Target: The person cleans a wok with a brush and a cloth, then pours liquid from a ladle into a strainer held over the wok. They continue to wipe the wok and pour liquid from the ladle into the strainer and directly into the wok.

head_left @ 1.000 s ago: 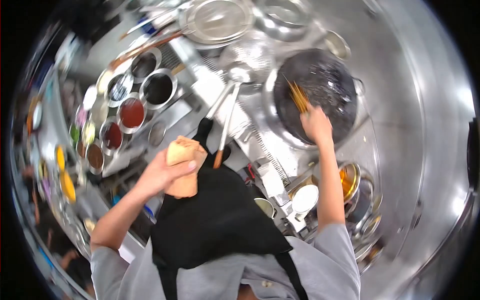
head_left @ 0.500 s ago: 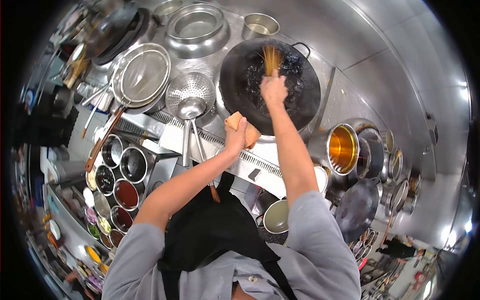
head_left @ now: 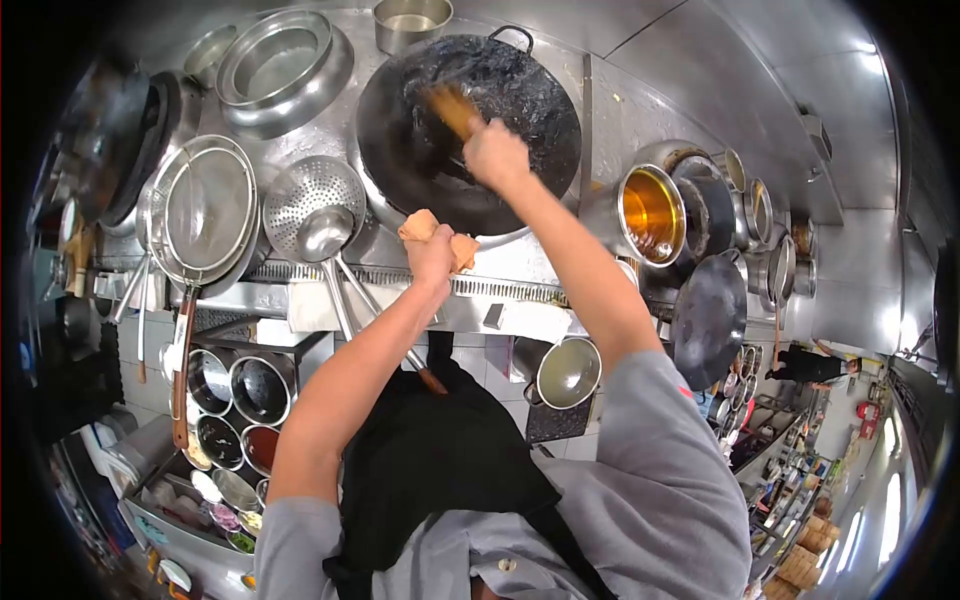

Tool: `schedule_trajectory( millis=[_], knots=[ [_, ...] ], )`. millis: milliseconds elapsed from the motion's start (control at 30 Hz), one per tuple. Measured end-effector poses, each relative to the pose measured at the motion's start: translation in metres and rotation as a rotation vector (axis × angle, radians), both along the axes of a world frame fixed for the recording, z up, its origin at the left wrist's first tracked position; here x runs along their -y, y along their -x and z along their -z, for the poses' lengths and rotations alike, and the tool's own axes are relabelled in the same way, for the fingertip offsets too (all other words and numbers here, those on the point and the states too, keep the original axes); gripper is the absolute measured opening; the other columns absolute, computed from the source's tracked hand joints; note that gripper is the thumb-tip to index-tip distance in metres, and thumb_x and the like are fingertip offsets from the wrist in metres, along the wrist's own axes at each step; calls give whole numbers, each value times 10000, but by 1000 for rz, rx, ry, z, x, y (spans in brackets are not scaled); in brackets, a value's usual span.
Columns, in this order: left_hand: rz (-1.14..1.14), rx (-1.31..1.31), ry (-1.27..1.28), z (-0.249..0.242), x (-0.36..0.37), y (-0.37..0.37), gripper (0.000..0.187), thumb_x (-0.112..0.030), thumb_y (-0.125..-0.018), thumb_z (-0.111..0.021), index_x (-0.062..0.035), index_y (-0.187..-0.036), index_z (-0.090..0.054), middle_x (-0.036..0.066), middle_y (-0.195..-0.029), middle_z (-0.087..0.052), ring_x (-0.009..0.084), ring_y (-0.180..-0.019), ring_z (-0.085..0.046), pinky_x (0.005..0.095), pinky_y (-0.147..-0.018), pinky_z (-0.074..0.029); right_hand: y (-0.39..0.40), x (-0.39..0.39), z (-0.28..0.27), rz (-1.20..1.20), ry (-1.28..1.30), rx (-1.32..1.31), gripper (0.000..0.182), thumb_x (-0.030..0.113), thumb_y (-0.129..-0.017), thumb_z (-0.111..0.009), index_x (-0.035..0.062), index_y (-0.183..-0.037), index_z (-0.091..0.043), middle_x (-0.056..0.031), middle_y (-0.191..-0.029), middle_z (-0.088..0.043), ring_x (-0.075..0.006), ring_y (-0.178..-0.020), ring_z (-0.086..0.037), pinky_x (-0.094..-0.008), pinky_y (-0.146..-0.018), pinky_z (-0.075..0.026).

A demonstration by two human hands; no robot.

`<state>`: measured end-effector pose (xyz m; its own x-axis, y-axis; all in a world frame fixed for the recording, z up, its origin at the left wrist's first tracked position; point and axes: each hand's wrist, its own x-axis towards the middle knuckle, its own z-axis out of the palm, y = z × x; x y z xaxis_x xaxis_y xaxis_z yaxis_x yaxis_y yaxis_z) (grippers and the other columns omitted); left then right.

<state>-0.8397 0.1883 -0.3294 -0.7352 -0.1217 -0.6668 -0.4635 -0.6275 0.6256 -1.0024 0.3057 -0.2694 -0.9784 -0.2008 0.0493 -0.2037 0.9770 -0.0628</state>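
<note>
- Over the dark wok (head_left: 400,150), our right hand (head_left: 496,155) is closed round the end of a short stiff brush (head_left: 452,110), whose bristles are blurred and point towards the wok's far left side.
- Just off the wok's near edge, lower left, our left hand (head_left: 431,258) grips a folded tan cloth (head_left: 463,250); we cannot tell whether the cloth touches the metal.
- The wok sits on the steel counter (head_left: 640,120), wet and shiny inside, with its loop handle on the far side.
- Left of the wok lie a round skimmer with holes (head_left: 300,195) and a ladle (head_left: 326,233) resting over it, their handles reaching past the counter's near edge.
- Further left is a stack of mesh strainers (head_left: 205,210), one with a wooden handle.
- Towards the counter's far left corner we see a wide metal basin (head_left: 275,60); a small metal pot (head_left: 412,20) stands near the far edge, behind the wok.
- Right of the wok, a pot of amber liquid (head_left: 652,215) is tilted in our view, beside other pans.
- Beyond the near edge, lower down, is a pot of cloudy liquid (head_left: 568,373).
- Far off at the right, a person in dark clothes (head_left: 815,365) is visible.
</note>
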Motion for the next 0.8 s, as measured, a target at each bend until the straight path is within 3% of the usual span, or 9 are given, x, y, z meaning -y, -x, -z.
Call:
schedule_trajectory(
  millis=[67, 133, 200, 333, 367, 500, 600, 667, 800],
  knots=[
    [-23, -41, 48, -3, 0, 2, 197, -27, -867, -629, 10, -1016, -505, 109, -928, -627, 216, -760, -696, 362, -664, -593, -60, -7, -20, -256, -1, 61, 334, 308, -946, -566, 138, -1227, -628, -231, -1066, -635, -452, -883, -715, -546, -781, -584],
    [-12, -58, 27, -13, 0, 0, 196, -44, -880, -630, 11, -1033, -521, 108, -934, -630, 213, -769, -693, 358, -663, -589, -103, -34, -47, -232, -60, 252, 338, 304, -943, -578, 151, -1241, -625, -217, -1064, -628, -441, -918, -717, -551, -792, -582],
    [23, -53, 11, -21, 5, -2, 205, -63, -894, -632, 7, -1059, -533, 104, -941, -634, 208, -786, -692, 355, -668, -585, -61, -84, -27, -4, -320, 266, 362, 307, -940, -590, 166, -1273, -617, -212, -1081, -644, -438, -923, -716, -543, -791, -584],
    [273, -111, 27, 1, 27, -5, 372, -334, -973, -704, -37, -1147, -564, 71, -1015, -665, 181, -866, -697, 353, -778, -573, 28, -39, -25, 295, 183, 21, 393, 302, -914, -625, 141, -1272, -625, -238, -1103, -648, -451, -1015, -690, -549, -880, -560],
    [381, -142, 19, -16, 39, -8, 471, -458, -990, -662, -52, -1201, -552, 63, -1033, -662, 180, -903, -700, 347, -702, -581, 24, -11, -12, 213, 240, 12, 396, 300, -913, -631, 153, -1281, -623, -236, -1118, -643, -458, -1011, -686, -552, -878, -558],
    [509, -63, -30, -54, 72, -52, 508, -425, -988, -668, -38, -1290, -538, 101, -1085, -682, 204, -947, -712, 372, -740, -603, -51, 24, -22, -210, 326, 78, 461, 282, -899, -665, 172, -1339, -580, -220, -1176, -613, -463, -983, -684, -543, -877, -560],
    [433, -122, -29, -115, 75, -111, 558, -199, -901, -757, -9, -1370, -522, 87, -1190, -656, 195, -1049, -662, 370, -913, -546, -105, -44, -57, -386, 100, 281, 479, 250, -891, -664, 174, -1355, -568, -205, -1176, -605, -444, -979, -693, -531, -872, -567],
    [363, -209, 51, -133, 73, -147, 545, -147, -881, -749, 2, -1360, -534, 76, -1179, -659, 177, -1036, -654, 351, -909, -538, -80, -89, -49, -145, -320, 370, 482, 235, -885, -656, 184, -1357, -576, -179, -1175, -621, -417, -996, -698, -516, -890, -569],
    [293, -164, 143, -153, 62, -187, 533, -120, -861, -761, 14, -1334, -553, 71, -1150, -666, 162, -1007, -654, 337, -877, -544, 40, -89, -7, 23, 155, 75, 389, 246, -892, -603, 184, -1271, -666, -200, -1133, -682, -400, -1004, -710, -526, -881, -564]
  ],
)
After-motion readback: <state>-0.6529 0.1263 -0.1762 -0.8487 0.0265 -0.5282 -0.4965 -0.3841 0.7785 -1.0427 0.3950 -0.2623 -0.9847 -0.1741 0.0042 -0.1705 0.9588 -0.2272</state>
